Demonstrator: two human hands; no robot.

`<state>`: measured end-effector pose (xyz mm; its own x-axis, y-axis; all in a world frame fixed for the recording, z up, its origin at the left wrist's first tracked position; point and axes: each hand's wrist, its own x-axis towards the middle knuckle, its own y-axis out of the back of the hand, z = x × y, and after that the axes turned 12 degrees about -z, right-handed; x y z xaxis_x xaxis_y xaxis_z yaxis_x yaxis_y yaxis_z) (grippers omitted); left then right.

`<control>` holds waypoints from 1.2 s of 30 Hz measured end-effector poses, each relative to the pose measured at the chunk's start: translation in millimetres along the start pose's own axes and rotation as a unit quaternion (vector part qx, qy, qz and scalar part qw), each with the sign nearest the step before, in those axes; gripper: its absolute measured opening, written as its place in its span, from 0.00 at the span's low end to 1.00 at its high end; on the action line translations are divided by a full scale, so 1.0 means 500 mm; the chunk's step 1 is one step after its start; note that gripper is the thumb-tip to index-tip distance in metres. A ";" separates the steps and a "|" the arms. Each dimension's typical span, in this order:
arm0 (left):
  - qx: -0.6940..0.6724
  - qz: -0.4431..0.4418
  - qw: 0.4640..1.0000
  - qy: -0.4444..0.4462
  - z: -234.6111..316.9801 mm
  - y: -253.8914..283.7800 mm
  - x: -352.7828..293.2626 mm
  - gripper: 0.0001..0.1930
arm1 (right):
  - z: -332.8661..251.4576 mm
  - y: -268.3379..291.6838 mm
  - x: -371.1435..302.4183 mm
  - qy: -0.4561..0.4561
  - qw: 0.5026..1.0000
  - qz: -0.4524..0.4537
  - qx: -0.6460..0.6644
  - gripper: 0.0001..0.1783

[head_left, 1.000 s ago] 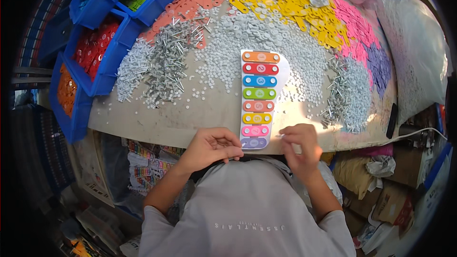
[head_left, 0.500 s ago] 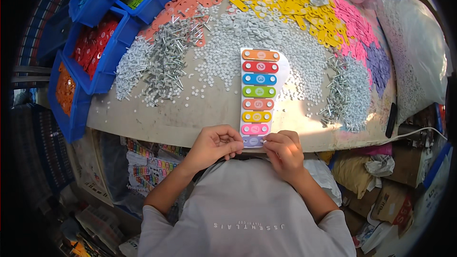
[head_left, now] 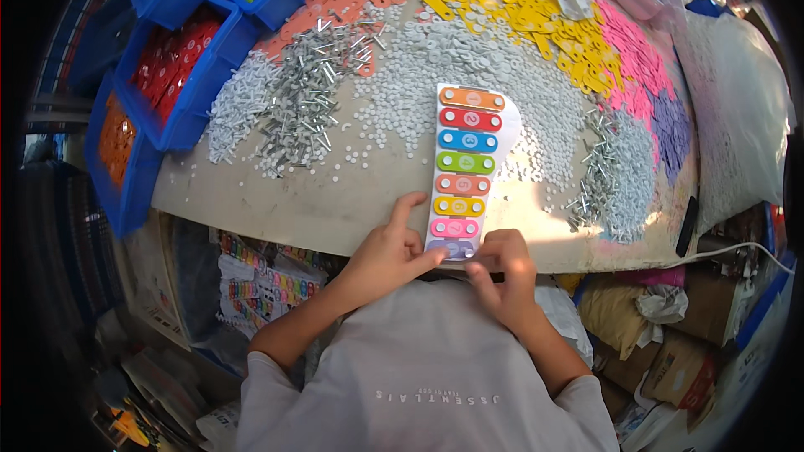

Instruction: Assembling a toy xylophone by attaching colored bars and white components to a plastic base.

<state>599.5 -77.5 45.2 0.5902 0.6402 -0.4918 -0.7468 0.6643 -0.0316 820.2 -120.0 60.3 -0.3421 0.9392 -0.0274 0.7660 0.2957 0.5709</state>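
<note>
A white toy xylophone (head_left: 507, 125) lies at the table's near edge, its colored bars running from orange at the far end to purple at the near end. White round caps sit on the ends of most bars. My left hand (head_left: 381, 255) rests at its near left corner, thumb on the left end of the purple bar (head_left: 452, 246), index finger stretched out beside the board. A small white pin (head_left: 468, 254) shows at that bar's right end. My right hand (head_left: 505, 274) is just beside it, thumb and fingers apart, with nothing visible between them.
Piles of metal pins (head_left: 306, 100), white pins (head_left: 239, 109) and white washers (head_left: 444, 54) cover the table (head_left: 260, 209). Beyond lie yellow bars (head_left: 519, 4), pink bars (head_left: 632, 50) and purple bars (head_left: 670, 130). Blue bins (head_left: 188, 121) stand left; a translucent bag (head_left: 737, 109) sits right.
My left hand's index finger has stretched out and its thumb has moved onto the purple bar. My right fingers have parted and drawn slightly off the bar's right end. The view has shifted slightly.
</note>
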 end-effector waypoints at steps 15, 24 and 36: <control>-0.032 0.006 0.996 -0.081 -0.038 -0.033 0.031 0.34 | 0.028 0.002 0.029 -0.240 0.897 -0.130 0.348 0.09; -0.062 0.005 0.991 -0.118 -0.048 -0.032 -0.006 0.36 | -0.002 0.004 0.039 -0.165 0.942 -0.116 0.268 0.12; -0.277 0.538 0.734 -0.309 -0.180 -0.001 -0.178 0.34 | -0.155 -0.132 0.138 0.241 0.917 -0.301 -0.104 0.17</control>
<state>519.9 -169.4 10.8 -0.5339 0.8455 -0.0085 -0.7910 -0.5029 -0.3485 703.8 -88.1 84.1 -0.9078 0.4163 -0.0515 0.2564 0.6479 0.7173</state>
